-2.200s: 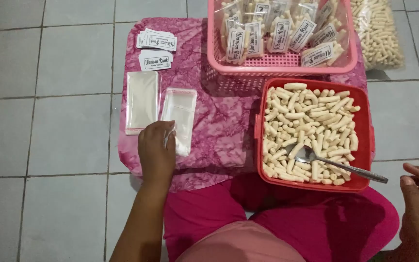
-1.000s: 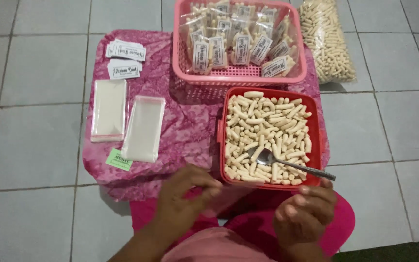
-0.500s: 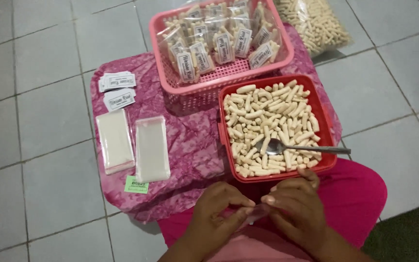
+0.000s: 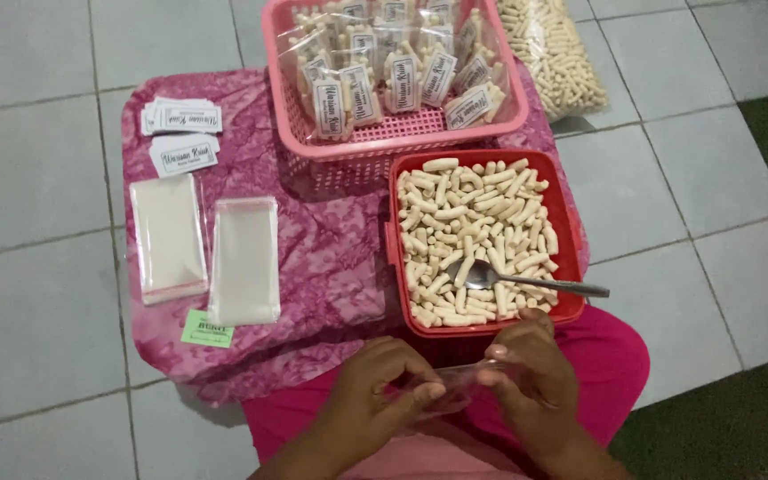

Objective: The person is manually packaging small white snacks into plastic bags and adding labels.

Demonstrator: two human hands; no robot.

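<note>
Head view: my left hand (image 4: 375,396) and right hand (image 4: 531,382) pinch a clear plastic bag (image 4: 455,391) between fingertips over my lap, just below the red tub's (image 4: 571,244) near edge. I should rub its mouth apart gently, keeping both grips light.

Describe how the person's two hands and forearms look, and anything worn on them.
Both the left hand and the right hand are bare: no gloves, and no rings, watch or bracelet that show. The forearms are uncovered too, with no sleeve reaching into view. Fingernails look short and unpainted, as far as the picture shows.
</note>
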